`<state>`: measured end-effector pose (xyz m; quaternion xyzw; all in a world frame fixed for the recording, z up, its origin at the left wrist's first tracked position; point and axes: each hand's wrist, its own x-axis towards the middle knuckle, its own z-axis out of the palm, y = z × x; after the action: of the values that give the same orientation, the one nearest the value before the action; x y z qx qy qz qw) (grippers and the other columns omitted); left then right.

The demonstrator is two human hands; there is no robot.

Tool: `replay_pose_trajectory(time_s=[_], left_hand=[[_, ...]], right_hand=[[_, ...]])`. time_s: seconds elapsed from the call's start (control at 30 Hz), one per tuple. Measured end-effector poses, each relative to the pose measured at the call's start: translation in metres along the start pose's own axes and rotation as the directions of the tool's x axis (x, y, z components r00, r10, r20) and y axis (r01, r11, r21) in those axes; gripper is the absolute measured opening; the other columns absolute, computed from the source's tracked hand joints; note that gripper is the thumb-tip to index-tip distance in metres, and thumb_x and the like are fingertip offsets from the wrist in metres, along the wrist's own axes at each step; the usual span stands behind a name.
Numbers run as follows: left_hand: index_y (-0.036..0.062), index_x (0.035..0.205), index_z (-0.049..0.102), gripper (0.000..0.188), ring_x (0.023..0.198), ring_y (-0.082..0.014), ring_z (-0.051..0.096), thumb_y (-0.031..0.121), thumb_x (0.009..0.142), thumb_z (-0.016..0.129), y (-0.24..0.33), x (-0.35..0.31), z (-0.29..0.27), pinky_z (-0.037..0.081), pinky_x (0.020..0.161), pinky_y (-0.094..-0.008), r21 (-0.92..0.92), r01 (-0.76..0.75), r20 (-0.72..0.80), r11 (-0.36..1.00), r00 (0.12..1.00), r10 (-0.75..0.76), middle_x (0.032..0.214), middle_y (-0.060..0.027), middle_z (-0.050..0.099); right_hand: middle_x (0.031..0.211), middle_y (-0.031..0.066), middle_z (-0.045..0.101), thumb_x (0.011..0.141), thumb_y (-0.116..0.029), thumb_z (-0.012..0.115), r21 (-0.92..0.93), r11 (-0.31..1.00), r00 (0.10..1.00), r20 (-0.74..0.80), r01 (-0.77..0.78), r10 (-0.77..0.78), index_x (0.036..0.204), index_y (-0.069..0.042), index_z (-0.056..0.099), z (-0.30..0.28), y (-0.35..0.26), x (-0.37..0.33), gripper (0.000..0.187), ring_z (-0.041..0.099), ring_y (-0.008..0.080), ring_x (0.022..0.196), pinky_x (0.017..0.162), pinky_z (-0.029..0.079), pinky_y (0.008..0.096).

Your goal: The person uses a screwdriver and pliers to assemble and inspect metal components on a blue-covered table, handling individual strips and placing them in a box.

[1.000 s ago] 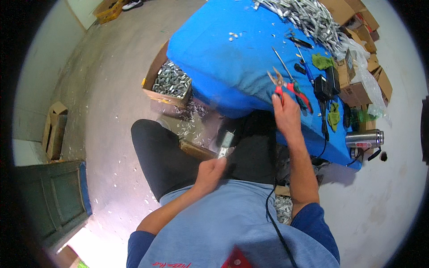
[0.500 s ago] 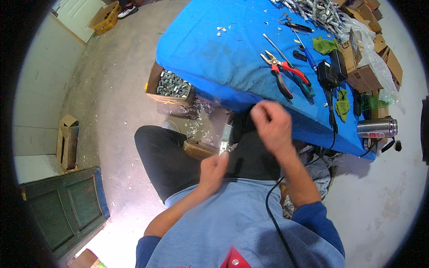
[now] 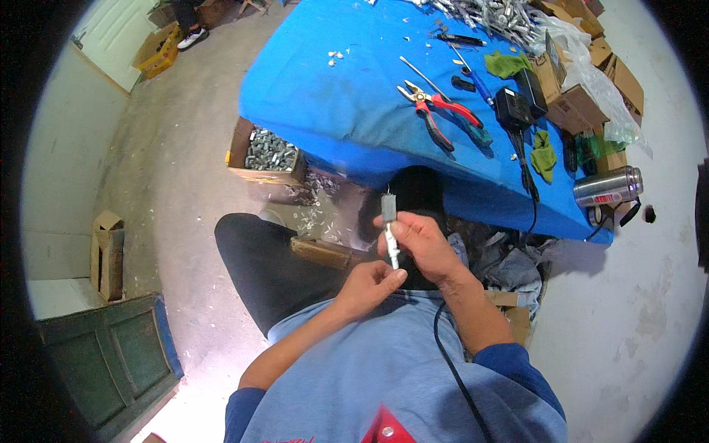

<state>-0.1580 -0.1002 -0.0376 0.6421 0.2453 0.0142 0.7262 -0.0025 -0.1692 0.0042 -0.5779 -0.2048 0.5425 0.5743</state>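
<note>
Over my lap I hold a small slim part (image 3: 389, 207) upright, with a grey rectangular block at its upper end and a narrow white lower section. Thin wire-like tips stick out above the block. My left hand (image 3: 367, 288) pinches the white lower end between thumb and finger. Higher up, my right hand (image 3: 419, 242) grips the same part just under the grey block, its thumb and fingers closed around it. Finer details are too small to tell.
A blue-covered table (image 3: 325, 96) carries red-handled pliers (image 3: 436, 111), a screwdriver (image 3: 476, 81), a black adapter (image 3: 513, 109), green cloths (image 3: 543, 156), a steel flask (image 3: 609, 186) and heaped metal parts (image 3: 495, 18). A cardboard box (image 3: 240, 144) of grey pieces stands below. Someone's shoe (image 3: 193, 39) shows far left.
My right hand has come down and left from beside the table edge and now grips the part. My left hand has shifted right with the part. The view has turned slightly.
</note>
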Motion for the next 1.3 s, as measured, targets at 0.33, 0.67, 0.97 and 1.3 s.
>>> replay_pose_trajectory(time_s=[0.33, 0.67, 0.97, 1.3], left_hand=[[0.0103, 0.075, 0.051, 0.061, 0.047, -0.0118, 0.034, 0.068, 0.091, 0.039, -0.019, 0.018, -0.033, 0.028, 0.043, -0.0239, -0.826, 0.33, 0.154, 0.457, 0.912, -0.38, 0.06, -0.0022, 0.044], [0.0091, 0.082, 0.059, 0.068, 0.058, -0.0175, 0.058, 0.072, 0.09, 0.035, -0.006, 0.043, -0.045, 0.044, 0.054, -0.0262, -0.864, 0.206, 0.091, 0.459, 0.961, -0.259, 0.079, -0.0088, 0.062], [0.0066, 0.093, 0.057, 0.047, 0.074, -0.0132, 0.059, 0.053, 0.093, 0.051, -0.021, 0.043, -0.045, 0.046, 0.067, -0.0259, -0.515, 0.126, -0.14, 0.848, 0.964, -0.228, 0.086, -0.0046, 0.062], [0.0021, 0.095, 0.058, 0.034, 0.067, -0.0074, 0.052, 0.036, 0.092, 0.061, -0.011, 0.037, -0.058, 0.043, 0.064, -0.0237, -0.098, 0.136, -0.196, 0.986, 0.969, -0.153, 0.074, -0.0012, 0.059]], right_hand=[[0.074, 0.0043, 0.058, 0.098, -0.021, 0.051, 0.455, 0.857, 0.97, 0.145, -0.242, 0.197, 0.117, 0.003, 0.057, -0.017, 0.013, -0.001, 0.032, 0.053, 0.0114, 0.061, 0.054, 0.043, 0.0261], [0.069, 0.0062, 0.059, 0.098, -0.022, 0.05, 0.418, 0.859, 0.955, 0.129, -0.295, 0.266, 0.115, 0.004, 0.059, -0.022, 0.034, -0.008, 0.033, 0.054, 0.0138, 0.055, 0.049, 0.044, 0.0266], [0.065, -0.0001, 0.053, 0.097, -0.034, 0.052, -0.003, 0.955, 0.945, 0.147, -0.296, 0.293, 0.084, -0.006, 0.061, -0.021, 0.042, 0.001, 0.032, 0.047, 0.008, 0.053, 0.046, 0.038, 0.0234], [0.059, -0.0031, 0.051, 0.097, -0.041, 0.055, -0.277, 0.892, 0.839, 0.326, -0.357, 0.436, 0.078, -0.01, 0.057, -0.041, 0.023, 0.039, 0.036, 0.04, 0.0035, 0.044, 0.038, 0.03, 0.0196]])
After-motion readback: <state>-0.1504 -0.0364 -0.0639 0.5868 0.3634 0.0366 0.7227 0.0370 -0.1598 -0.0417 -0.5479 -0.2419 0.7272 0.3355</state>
